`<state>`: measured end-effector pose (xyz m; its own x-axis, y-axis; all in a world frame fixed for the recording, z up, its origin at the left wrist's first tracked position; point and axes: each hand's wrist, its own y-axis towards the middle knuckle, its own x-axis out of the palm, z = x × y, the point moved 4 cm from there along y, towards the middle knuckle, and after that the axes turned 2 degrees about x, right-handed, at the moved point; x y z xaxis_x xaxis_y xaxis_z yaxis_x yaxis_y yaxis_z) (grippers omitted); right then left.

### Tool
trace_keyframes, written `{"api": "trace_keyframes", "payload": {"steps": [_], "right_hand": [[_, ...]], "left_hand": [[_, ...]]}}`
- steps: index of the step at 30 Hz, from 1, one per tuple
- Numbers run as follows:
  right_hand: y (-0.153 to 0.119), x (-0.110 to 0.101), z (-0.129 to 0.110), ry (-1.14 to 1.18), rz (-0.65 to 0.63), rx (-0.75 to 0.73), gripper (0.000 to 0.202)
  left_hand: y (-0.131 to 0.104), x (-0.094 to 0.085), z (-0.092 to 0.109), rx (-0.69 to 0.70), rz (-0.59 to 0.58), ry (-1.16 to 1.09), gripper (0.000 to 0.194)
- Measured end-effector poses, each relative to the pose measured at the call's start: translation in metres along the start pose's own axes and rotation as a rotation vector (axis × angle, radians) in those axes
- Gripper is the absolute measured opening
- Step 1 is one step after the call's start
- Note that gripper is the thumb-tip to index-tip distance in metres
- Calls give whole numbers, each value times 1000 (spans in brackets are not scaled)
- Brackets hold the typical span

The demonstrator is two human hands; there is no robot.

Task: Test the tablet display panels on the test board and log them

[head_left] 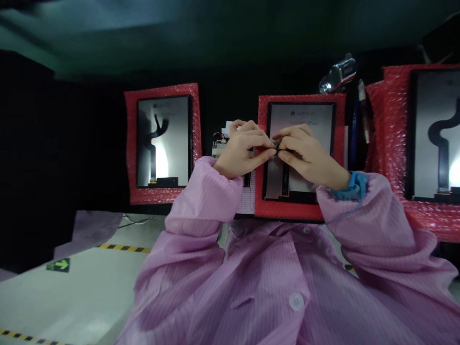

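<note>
A grey display panel (pixel 305 120) with a black flex cable (pixel 285 179) lies on a red bubble-wrap sheet (pixel 287 211) straight ahead of me. Both my hands hover over its left edge. My left hand (pixel 240 149) and my right hand (pixel 308 154) meet fingertip to fingertip, pinching a small dark piece (pixel 276 146) between them; what it is cannot be made out. A blue wrist strap (pixel 354 186) circles my right wrist. Pink sleeves cover both arms.
A second panel on red bubble wrap (pixel 162 141) lies to the left, a third (pixel 433 134) at the right edge. A metallic tool (pixel 338 75) rests behind the middle panel. A lined paper sheet (pixel 247 196) sits beside it. The floor with yellow-black tape (pixel 122 247) shows at lower left.
</note>
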<state>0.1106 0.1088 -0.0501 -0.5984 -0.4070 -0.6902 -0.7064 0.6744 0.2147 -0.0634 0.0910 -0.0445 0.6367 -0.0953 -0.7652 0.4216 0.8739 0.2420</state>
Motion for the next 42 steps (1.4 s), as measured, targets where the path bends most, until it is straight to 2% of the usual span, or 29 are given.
{"api": "trace_keyframes", "payload": {"steps": [19, 36, 39, 42], "right_hand": [[-1, 1, -3, 5, 66, 5, 18], [0, 4, -4, -18, 55, 7, 20], [0, 3, -3, -24, 67, 15, 24], [-2, -1, -2, -7, 137, 48, 33]], "left_hand": [[0, 1, 3, -35, -25, 5, 24], [2, 6, 2, -54, 13, 50, 23], [-1, -5, 6, -47, 134, 61, 28], [-20, -25, 15, -121, 405, 97, 35]]}}
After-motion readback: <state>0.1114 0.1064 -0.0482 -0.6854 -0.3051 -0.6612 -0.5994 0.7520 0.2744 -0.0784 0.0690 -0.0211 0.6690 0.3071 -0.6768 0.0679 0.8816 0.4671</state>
